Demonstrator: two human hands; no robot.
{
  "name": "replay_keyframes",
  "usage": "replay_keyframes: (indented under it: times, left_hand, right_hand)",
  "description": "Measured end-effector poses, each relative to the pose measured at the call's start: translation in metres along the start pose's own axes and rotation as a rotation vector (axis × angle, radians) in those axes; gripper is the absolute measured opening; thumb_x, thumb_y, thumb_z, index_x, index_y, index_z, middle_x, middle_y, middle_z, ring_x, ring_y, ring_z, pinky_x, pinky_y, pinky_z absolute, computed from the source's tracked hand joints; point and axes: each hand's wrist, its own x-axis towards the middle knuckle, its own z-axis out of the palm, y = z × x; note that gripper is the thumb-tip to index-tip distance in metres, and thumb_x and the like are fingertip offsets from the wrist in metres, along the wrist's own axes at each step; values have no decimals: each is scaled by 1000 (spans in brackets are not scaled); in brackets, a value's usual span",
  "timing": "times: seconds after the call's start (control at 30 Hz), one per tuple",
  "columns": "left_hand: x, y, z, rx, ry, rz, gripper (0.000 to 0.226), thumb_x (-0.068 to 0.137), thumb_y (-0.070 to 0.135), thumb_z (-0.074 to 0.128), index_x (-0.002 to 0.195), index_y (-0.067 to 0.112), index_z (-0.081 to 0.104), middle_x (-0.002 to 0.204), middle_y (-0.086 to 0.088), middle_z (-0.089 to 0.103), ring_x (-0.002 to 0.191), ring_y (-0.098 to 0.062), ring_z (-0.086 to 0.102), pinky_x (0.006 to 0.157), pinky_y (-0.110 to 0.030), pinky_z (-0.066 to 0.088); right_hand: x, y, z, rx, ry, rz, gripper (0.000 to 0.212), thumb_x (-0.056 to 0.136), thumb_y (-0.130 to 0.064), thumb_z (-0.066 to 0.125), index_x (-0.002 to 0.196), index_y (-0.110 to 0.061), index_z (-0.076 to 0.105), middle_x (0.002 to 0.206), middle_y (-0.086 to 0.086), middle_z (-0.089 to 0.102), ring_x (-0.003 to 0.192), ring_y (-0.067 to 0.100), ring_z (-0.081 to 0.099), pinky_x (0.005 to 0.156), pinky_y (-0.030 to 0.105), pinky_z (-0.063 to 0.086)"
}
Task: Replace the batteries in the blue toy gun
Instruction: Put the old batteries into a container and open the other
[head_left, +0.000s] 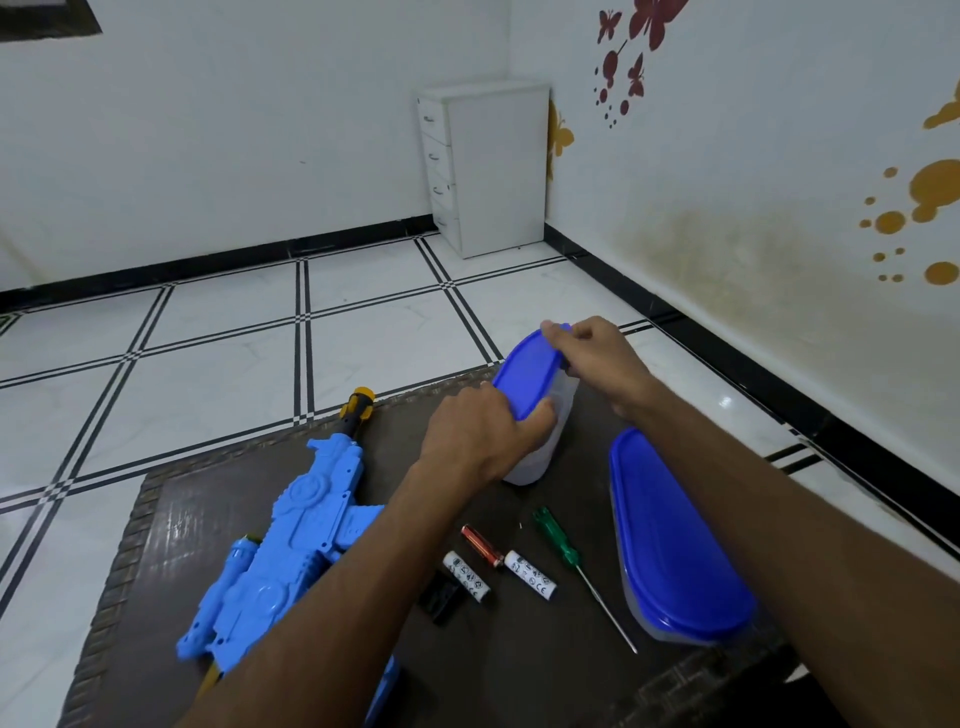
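1. Both forearms reach forward from the bottom edge; left hand curls round the near end of a tub's blue lid, thumb on its rim
2. Right hand pinches the far end of that same lid, fingers bent over the edge; tub stands on the dark table
3. Nearer than the grip: two white batteries, CE marks readable, other print too small; one red battery; one small black piece
4. One green-handled screwdriver just right of the batteries
5. Second blue-lidded tub right of and nearer than the grip, closed
6. One blue toy gun left of the grip, flat on the table, its yellow muzzle pointing away
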Motion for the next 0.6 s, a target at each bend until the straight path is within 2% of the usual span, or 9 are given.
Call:
replay_keyframes:
  times: [0.1, 0.17, 0.23, 0.33, 0.4, 0.47, 0.5, 0.53, 0.6]
  left_hand:
    - [-3, -5, -4, -250, -5, -36, 60, 92, 66, 26, 104, 17, 59, 96, -12, 68, 77, -24, 61, 73, -35, 50]
    - [-8, -8, -8, -362, -64, -70, 64, 97, 60, 26, 141, 17, 43, 130, -12, 59, 109, -27, 57, 89, -31, 42]
    - [-13, -13, -10, -499, -101, -101, 68, 97, 60, 26, 152, 21, 23, 150, -6, 41, 130, -24, 44, 95, -27, 32]
    - [-21, -21, -14, -716, -111, -165, 71, 91, 70, 27, 149, 29, 30, 155, -2, 33, 136, -25, 39, 113, -42, 30]
    - [-32, -26, -22, -801, -100, -238, 73, 87, 72, 30, 148, 31, 32, 153, -2, 35, 132, -26, 42, 110, -49, 36]
    - [-42, -32, -30, -867, -56, -330, 76, 86, 71, 35, 148, 28, 32, 149, -5, 41, 129, -25, 45, 107, -47, 39]
    - [-46, -37, -32, -886, -23, -365, 69, 88, 69, 36, 142, 27, 42, 141, -7, 48, 124, -25, 49, 105, -45, 42]
    - [-52, -44, -34, -895, 15, -391, 54, 90, 66, 36, 125, 29, 55, 125, -7, 56, 115, -24, 53, 102, -43, 44]
    - [-63, -55, -40, -911, 63, -449, 33, 94, 60, 35, 84, 34, 52, 91, 1, 54, 94, -22, 54, 90, -39, 45]
  right_hand:
    - [-5, 1, -2, 67, -23, 19, 51, 95, -59, 43, 99, -12, 62, 94, 5, 70, 92, 20, 68, 92, 44, 54]
    - [-8, 0, -3, 76, -23, 18, 41, 99, -48, 45, 106, -12, 63, 97, 5, 70, 93, 21, 68, 94, 43, 54]
    - [-12, 1, -3, 24, 23, -25, 22, 96, -32, 55, 105, -14, 63, 96, 2, 69, 93, 19, 67, 92, 42, 55]
    - [-22, -2, -4, -91, 59, -107, 12, 89, -15, 60, 101, -15, 65, 92, -1, 67, 90, 18, 66, 86, 39, 57]
    - [-31, -10, -3, -166, 27, -141, 13, 87, -13, 61, 98, -17, 66, 90, -2, 67, 88, 18, 66, 77, 32, 57]
    - [-42, -18, -2, -270, 26, -184, 13, 85, -12, 59, 92, -21, 66, 85, -5, 66, 83, 16, 64, 66, 23, 51]
    - [-50, -24, -2, -320, 12, -200, 13, 85, -13, 59, 90, -23, 66, 83, -6, 65, 81, 15, 64, 66, 23, 49]
    - [-61, -30, -1, -363, -35, -209, 11, 85, -16, 60, 88, -24, 66, 82, -6, 66, 79, 15, 65, 67, 26, 52]
    - [-86, -43, 3, -449, -224, -218, 8, 86, -17, 63, 83, -23, 67, 80, -3, 70, 72, 14, 68, 69, 31, 57]
